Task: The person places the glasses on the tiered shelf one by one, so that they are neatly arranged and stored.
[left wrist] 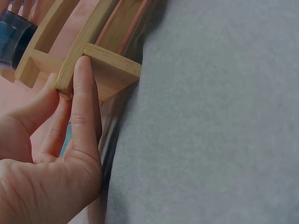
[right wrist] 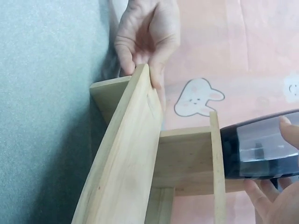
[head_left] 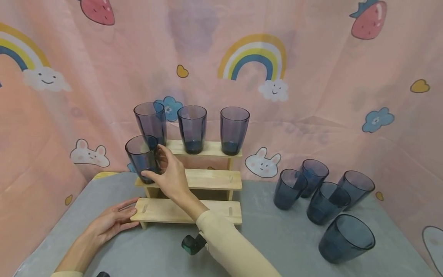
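Observation:
A three-step wooden stand [head_left: 207, 177] bears three purple-tinted glasses [head_left: 192, 130] in a row on its top step. At the left end of the middle step, my right hand [head_left: 171, 175] grips another tinted glass [head_left: 137, 154], thumb and fingers round its side. In the right wrist view that glass [right wrist: 257, 149] has its base against the step board, or very close to it. My left hand [head_left: 112, 221] pinches the left end of the bottom step, thumb on one face and fingers on the other, as the left wrist view shows at the board's end [left wrist: 77, 70].
Several tinted glasses [head_left: 327, 206] stand grouped on the grey cloth [head_left: 273, 246] at the right. A pink curtain [head_left: 311, 77] with printed rabbits and rainbows hangs close behind the stand. A black device [head_left: 193, 244] sits at my right wrist.

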`<control>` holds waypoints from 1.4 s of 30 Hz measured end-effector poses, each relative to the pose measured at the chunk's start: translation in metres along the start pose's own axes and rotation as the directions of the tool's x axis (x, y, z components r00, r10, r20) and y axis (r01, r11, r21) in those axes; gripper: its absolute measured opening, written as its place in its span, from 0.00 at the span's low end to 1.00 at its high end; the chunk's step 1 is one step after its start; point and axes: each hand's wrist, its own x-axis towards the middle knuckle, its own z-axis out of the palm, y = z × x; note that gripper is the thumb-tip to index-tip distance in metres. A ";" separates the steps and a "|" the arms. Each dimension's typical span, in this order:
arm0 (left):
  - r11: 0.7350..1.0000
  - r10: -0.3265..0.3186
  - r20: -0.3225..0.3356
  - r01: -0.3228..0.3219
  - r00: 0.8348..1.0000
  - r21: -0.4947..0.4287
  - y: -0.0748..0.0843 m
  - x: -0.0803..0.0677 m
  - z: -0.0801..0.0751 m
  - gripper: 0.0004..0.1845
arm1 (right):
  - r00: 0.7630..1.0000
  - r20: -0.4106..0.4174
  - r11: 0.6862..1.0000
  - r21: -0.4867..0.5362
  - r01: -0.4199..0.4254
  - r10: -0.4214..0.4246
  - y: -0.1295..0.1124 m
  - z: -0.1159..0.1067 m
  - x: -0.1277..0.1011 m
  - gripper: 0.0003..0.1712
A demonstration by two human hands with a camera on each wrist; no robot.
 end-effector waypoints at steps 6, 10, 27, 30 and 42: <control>1.000 0.010 0.018 -0.010 1.000 -0.008 0.000 0.000 0.001 0.17 | 0.999 0.038 1.000 -0.029 -0.001 0.002 -0.008 -0.013 -0.005 0.48; 1.000 0.003 0.009 -0.003 1.000 -0.016 0.001 -0.001 0.002 0.15 | 0.999 0.043 0.999 -0.034 0.007 -0.005 -0.016 -0.030 -0.008 0.45; 1.000 -0.008 0.012 0.008 1.000 -0.013 0.000 0.001 0.000 0.15 | 0.989 0.144 0.994 -0.106 0.026 -0.010 -0.038 -0.147 -0.021 0.43; 1.000 -0.006 0.018 0.006 1.000 -0.014 0.001 0.000 -0.001 0.15 | 0.990 0.143 0.990 -0.136 0.027 -0.008 -0.041 -0.170 -0.029 0.41; 0.999 -0.014 0.036 0.015 0.999 -0.034 0.002 0.000 0.000 0.15 | 0.986 0.115 0.901 -0.429 -0.058 0.119 -0.031 -0.267 -0.051 0.37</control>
